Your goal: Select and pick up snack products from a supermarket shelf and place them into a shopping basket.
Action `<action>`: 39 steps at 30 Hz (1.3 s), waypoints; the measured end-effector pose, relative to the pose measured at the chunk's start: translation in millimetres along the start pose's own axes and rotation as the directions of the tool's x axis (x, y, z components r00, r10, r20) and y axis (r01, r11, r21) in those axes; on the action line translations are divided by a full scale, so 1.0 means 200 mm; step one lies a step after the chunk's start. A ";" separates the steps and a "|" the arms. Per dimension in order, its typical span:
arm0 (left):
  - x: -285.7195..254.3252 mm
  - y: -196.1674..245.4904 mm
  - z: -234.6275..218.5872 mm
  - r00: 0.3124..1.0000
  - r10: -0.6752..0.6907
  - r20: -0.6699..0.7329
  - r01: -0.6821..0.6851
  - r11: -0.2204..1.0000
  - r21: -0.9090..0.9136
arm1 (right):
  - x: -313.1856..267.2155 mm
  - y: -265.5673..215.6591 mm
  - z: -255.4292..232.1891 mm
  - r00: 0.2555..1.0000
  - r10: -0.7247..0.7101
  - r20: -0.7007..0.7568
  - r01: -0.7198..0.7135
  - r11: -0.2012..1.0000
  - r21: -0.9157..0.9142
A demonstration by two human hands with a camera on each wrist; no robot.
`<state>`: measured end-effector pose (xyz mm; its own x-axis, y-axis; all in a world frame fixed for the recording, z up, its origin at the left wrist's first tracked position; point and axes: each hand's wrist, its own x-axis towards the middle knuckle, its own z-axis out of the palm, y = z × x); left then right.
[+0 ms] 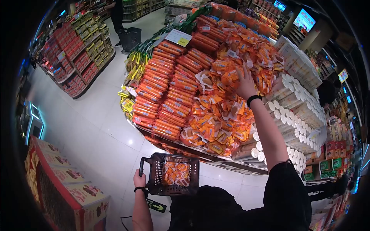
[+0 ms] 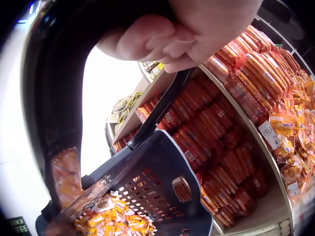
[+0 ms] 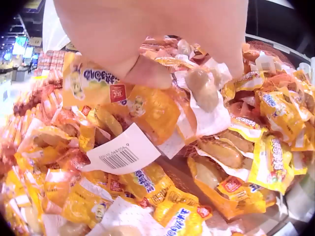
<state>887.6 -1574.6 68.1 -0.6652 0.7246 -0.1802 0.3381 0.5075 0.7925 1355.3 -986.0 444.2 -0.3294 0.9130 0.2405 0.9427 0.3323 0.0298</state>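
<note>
My left hand (image 1: 139, 179) grips the handle (image 1: 142, 166) of a dark perforated basket (image 1: 155, 181); in the left wrist view the fingers (image 2: 162, 42) curl round it. Small orange packets (image 1: 176, 173) lie in the basket. My right hand (image 1: 246, 85) reaches over the heap of orange packets (image 1: 221, 98), its fingers spread and their tips at the packets. The right wrist view shows the hand (image 3: 157, 34) low over packets in net bags, the thumb beside an orange packet (image 3: 93, 83). A white barcode tag (image 3: 120, 153) lies just below. The other fingertips are hidden there.
Long red-orange packs (image 1: 154, 88) are stacked left of the heap, under a price card (image 1: 178, 37). White rolls (image 1: 295, 96) stand to its right. Printed boxes (image 1: 77, 177) stand at lower left. A person (image 1: 116, 17) stands by another basket (image 1: 130, 37) at the back.
</note>
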 end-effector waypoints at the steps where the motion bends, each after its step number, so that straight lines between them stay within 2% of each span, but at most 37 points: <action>1: 0.00 0.01 0.01 0.999 0.024 -0.025 -0.024 1.000 0.000 | -0.03 0.01 0.01 0.993 -0.051 -0.104 0.047 0.998 -0.032; 4: 0.02 0.02 -0.01 1.000 -0.025 0.004 0.024 0.998 0.053 | -0.07 0.07 0.01 0.990 -0.129 -0.062 0.134 0.987 0.091; 7: 0.00 0.07 -0.01 1.000 0.010 0.002 -0.010 1.000 0.000 | -0.16 0.07 0.05 0.969 -0.229 0.095 0.238 0.966 -0.098; 10: 0.02 0.01 0.01 0.999 0.049 -0.022 -0.049 0.999 0.006 | -0.18 0.06 0.14 0.972 -0.224 -0.067 0.222 0.974 -0.033; 11: 0.01 0.02 0.01 0.999 0.043 -0.023 -0.043 0.999 -0.003 | -0.21 0.06 0.19 0.962 -0.258 -0.083 0.259 0.966 0.000; 14: 0.01 0.02 -0.01 0.999 0.042 -0.017 -0.042 0.999 -0.003 | -0.33 0.07 0.23 0.952 -0.289 -0.104 0.282 0.956 -0.076; 15: 0.03 -0.01 0.00 0.999 0.047 -0.020 -0.047 0.999 0.003 | -0.34 0.08 0.24 0.945 -0.280 -0.170 0.273 0.960 -0.064; 16: 0.03 -0.04 0.01 0.998 0.050 -0.027 -0.050 0.999 0.007 | -0.38 0.09 0.24 0.950 -0.208 -0.232 0.201 0.978 -0.051; 18: 0.01 -0.01 -0.02 0.999 -0.042 0.004 0.041 0.998 0.043 | -0.41 0.15 0.28 0.974 -0.144 -0.177 0.095 0.961 -0.259; 19: 0.03 0.02 -0.04 0.997 -0.078 0.008 0.077 0.995 0.064 | -0.43 0.19 0.28 0.977 -0.118 -0.176 0.067 0.960 -0.271; 20: 0.03 0.03 -0.06 0.998 -0.065 0.007 0.065 0.995 0.075 | -0.40 0.20 0.29 0.976 -0.109 -0.187 0.056 0.962 -0.268; 21: 0.04 -0.04 -0.03 0.998 0.034 -0.048 -0.031 0.997 0.065 | -0.38 0.23 0.35 0.966 -0.107 -0.233 0.044 0.964 -0.262; 22: 0.04 0.02 -0.07 0.996 -0.091 0.010 0.089 0.990 0.107 | -0.36 0.20 0.31 0.967 -0.103 -0.232 0.052 0.975 -0.216; 23: 0.05 -0.05 -0.05 0.999 -0.052 -0.016 0.053 0.992 0.116 | -0.35 0.14 0.22 0.987 -0.033 -0.154 0.018 0.995 -0.100; 24: 0.04 -0.04 -0.04 0.998 -0.039 -0.043 0.042 0.996 0.082 | -0.32 0.11 0.22 0.977 -0.013 -0.214 -0.015 0.991 -0.132; 25: 0.03 -0.02 -0.04 0.997 -0.070 -0.024 0.072 0.994 0.085 | -0.33 0.03 0.12 0.980 -0.025 -0.200 0.001 0.993 -0.122; 26: 0.02 0.05 -0.06 0.992 -0.124 0.009 0.123 0.989 0.086 | -0.32 0.01 0.13 0.979 -0.092 -0.183 0.093 0.996 -0.002; 28: 0.02 0.02 -0.05 0.995 -0.102 -0.012 0.102 0.991 0.081 | -0.34 0.04 0.23 0.938 -0.334 -0.092 0.337 0.941 0.019; 30: 0.02 0.06 -0.06 0.994 -0.107 -0.012 0.107 0.991 0.079 | -0.35 0.02 0.27 0.941 -0.339 -0.024 0.339 0.939 0.052; 31: 0.01 0.08 -0.07 0.994 -0.109 -0.007 0.109 0.991 0.078 | -0.37 0.02 0.27 0.932 -0.352 -0.083 0.353 0.936 -0.002; 34: 0.01 0.09 -0.07 0.994 -0.113 0.003 0.112 0.989 0.091 | -0.31 0.02 0.22 0.969 -0.240 0.054 0.245 0.962 -0.118; 38: -0.02 0.06 -0.07 0.992 -0.126 -0.017 0.127 0.987 0.094 | -0.24 0.03 0.09 0.996 -0.090 -0.002 0.083 0.929 -0.361; 39: -0.02 0.05 -0.07 0.992 -0.129 -0.013 0.129 0.988 0.085 | -0.25 0.04 0.05 0.990 -0.084 -0.116 0.029 0.910 -0.414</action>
<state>884.6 -1579.0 85.7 -0.7117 0.6472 -0.2732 0.3048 0.6349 0.7099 1378.0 -1027.2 423.4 -0.3995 0.8480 0.3483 0.8700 0.2310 0.4356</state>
